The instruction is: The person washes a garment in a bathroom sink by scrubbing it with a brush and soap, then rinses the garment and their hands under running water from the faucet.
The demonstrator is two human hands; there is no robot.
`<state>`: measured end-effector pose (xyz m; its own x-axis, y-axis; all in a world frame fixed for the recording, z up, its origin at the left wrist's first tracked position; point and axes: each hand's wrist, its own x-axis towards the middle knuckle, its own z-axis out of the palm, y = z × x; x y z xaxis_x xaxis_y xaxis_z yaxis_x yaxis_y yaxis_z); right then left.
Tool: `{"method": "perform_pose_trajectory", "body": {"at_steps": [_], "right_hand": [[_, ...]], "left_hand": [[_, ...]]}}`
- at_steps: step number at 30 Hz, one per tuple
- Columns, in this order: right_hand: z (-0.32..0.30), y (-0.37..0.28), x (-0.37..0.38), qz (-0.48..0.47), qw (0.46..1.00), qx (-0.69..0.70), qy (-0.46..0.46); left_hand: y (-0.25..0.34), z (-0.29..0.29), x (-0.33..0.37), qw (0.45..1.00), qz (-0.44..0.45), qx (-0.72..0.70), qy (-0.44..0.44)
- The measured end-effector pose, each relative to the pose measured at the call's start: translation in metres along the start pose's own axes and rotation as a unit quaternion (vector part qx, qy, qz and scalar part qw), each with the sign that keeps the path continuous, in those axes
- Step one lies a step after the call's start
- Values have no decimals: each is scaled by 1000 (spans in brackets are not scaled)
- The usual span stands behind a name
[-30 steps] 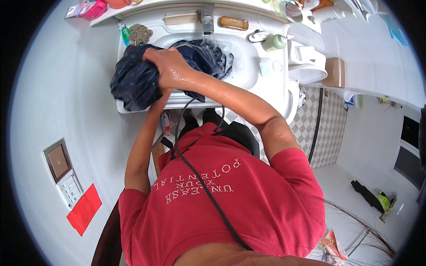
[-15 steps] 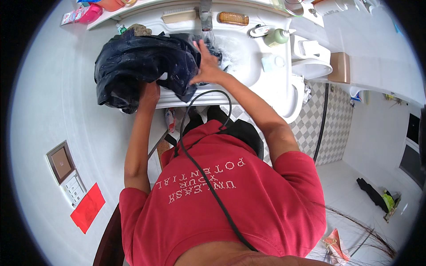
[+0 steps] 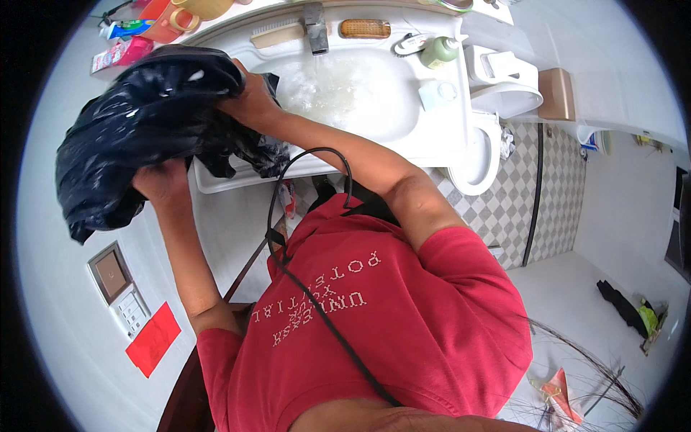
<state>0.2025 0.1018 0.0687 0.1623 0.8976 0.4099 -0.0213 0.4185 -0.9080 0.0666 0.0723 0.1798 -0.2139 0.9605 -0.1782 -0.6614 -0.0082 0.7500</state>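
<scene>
A shiny, wet, dark navy garment (image 3: pixel 137 115) is bunched up and held above the left end of the white sink (image 3: pixel 389 108), partly past its edge. White suds show on its folds, and I cannot tell its exact kind. From below, my left hand (image 3: pixel 164 181) grips the near side of the bundle, its fingertips hidden in the cloth. My right hand (image 3: pixel 252 99) is closed on the bundle's right part, and its fingers partly disappear behind the folds. Water runs from the metal faucet (image 3: pixel 315 32) into foamy water in the basin.
Along the sink's back rim lie a pale brush (image 3: pixel 277 34) and an amber brush (image 3: pixel 365 29). A green pump bottle (image 3: pixel 440 52) stands at the right, near a pale blue block (image 3: pixel 437 95). Cups and a toothpaste tube (image 3: pixel 132 29) crowd the left shelf. Beyond is a toilet (image 3: pixel 481 155).
Both hands have carried the garment left and up, out of the basin. My right hand, open beside the cloth before, now grips it. The foamy water in the basin is uncovered.
</scene>
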Motion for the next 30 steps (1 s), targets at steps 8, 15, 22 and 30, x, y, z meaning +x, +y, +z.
{"method": "perform_pose_trajectory", "body": {"at_steps": [8,15,22,30], "right_hand": [[-71,43,-37,52,735,-462,-494],[-121,56,44,-109,813,-569,-52],[-143,97,23,-178,773,-584,-174],[-152,172,-109,119,728,-597,-316]], "left_hand": [[-64,-127,13,989,-71,120,54],[-80,-156,2,985,-87,107,103],[-77,-175,-6,976,-56,177,115],[-72,-182,-17,973,-44,156,167]]}}
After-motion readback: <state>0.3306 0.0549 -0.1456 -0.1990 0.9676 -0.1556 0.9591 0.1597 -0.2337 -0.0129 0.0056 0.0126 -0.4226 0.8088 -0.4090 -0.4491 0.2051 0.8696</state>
